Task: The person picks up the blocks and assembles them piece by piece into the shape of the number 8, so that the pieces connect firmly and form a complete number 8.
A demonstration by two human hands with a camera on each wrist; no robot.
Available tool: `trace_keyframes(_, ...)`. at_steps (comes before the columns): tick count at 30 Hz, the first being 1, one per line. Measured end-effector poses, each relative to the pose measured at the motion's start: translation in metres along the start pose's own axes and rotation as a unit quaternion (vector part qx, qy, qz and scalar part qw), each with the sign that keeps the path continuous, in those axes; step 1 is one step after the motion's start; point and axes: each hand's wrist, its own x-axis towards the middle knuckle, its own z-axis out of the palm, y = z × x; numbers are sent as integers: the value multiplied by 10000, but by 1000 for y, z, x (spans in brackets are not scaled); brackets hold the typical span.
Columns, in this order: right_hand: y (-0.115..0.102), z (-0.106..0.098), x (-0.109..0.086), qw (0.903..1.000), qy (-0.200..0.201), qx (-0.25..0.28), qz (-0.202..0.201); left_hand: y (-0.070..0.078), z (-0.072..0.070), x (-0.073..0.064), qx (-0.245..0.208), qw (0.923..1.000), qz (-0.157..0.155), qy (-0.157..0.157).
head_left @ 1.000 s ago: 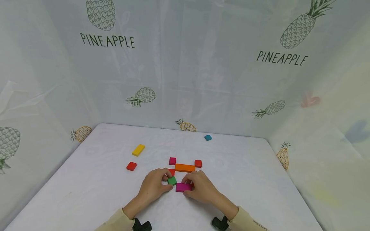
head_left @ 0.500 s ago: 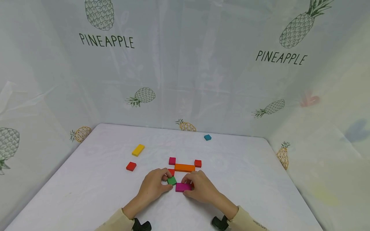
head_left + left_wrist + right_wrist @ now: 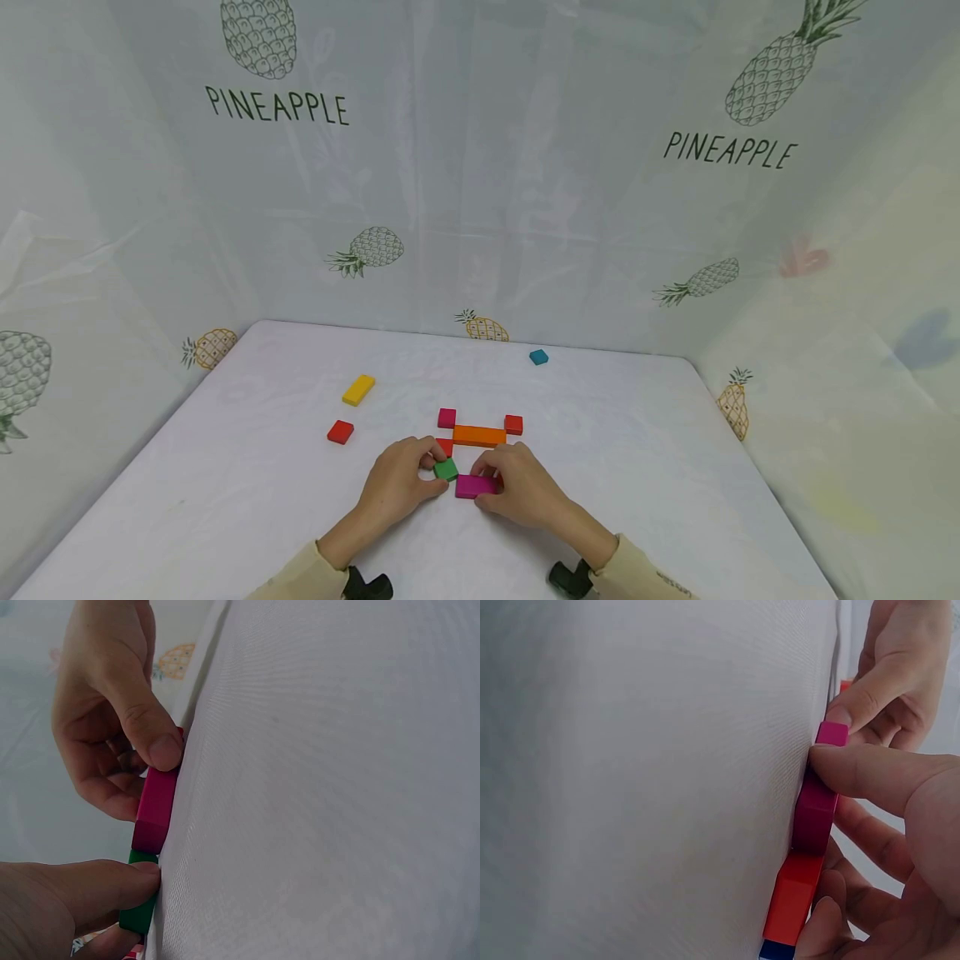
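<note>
My left hand (image 3: 400, 482) pinches a small green block (image 3: 446, 470) between thumb and fingers, low on the white table. Just right of it, my right hand (image 3: 527, 490) holds a longer magenta block (image 3: 472, 487) by its long sides. In the left wrist view, the green block (image 3: 139, 915) stands end to end with the magenta block (image 3: 155, 810). The right wrist view shows a red block (image 3: 793, 892) against the magenta block's other end, with a dark blue block (image 3: 777, 950) beyond it. From the head, my right fingers hide most of these two.
Past my hands lies a long orange block (image 3: 480, 436), with a magenta square (image 3: 447, 418) and a red square (image 3: 513, 425) at its far corners. A yellow block (image 3: 358, 390) and another red block (image 3: 341, 432) lie left; a teal block (image 3: 538, 357) sits near the table's back edge.
</note>
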Motion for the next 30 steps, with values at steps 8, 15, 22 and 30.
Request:
trace_keyframes(8, 0, 1, 1, 10000, -7, -76, -11, 0, 0, -1, 3, 10000, -16, 16)
trace_keyframes(15, 1, -1, 1, 10000, -64, -33, -23, -1, 0, 0, 17, 10000, 5, 21)
trace_keyframes(22, 0, -9, 1, 9998, -177, 86, -42, 0, 0, 0, -2, 10000, 32, 32)
trace_keyframes(30, 2, -21, 1, 9996, -241, 161, -68, 2, -2, 0, -73, 9999, 54, 45)
